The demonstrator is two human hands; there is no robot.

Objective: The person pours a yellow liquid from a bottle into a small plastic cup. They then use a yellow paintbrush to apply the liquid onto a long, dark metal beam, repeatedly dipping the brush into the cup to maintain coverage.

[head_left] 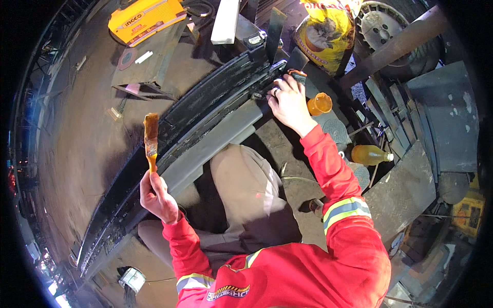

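My left hand (160, 198) is closed round the yellow handle of a paintbrush (151, 134), held upright with its brown-stained bristles away from me. A long dark metal beam (197, 98) runs diagonally past the brush. At its far right end, my right hand (288, 104) has its fingers bent against the edge. What those fingers grip, if anything, is hidden. Just beyond them is a small dark piece with an orange edge (297, 76); its kind is unclear. An orange cup (320, 103) stands right of that hand, and a bottle of yellowish liquid (371, 155) lies farther right.
A yellow machine (146, 20) sits at the far left, near a metal stand (149, 69). A yellow sack (326, 38) and a wheel (385, 31) are at the far right. Metal strips (393, 115) lie on the right. A small white container (133, 280) is at lower left.
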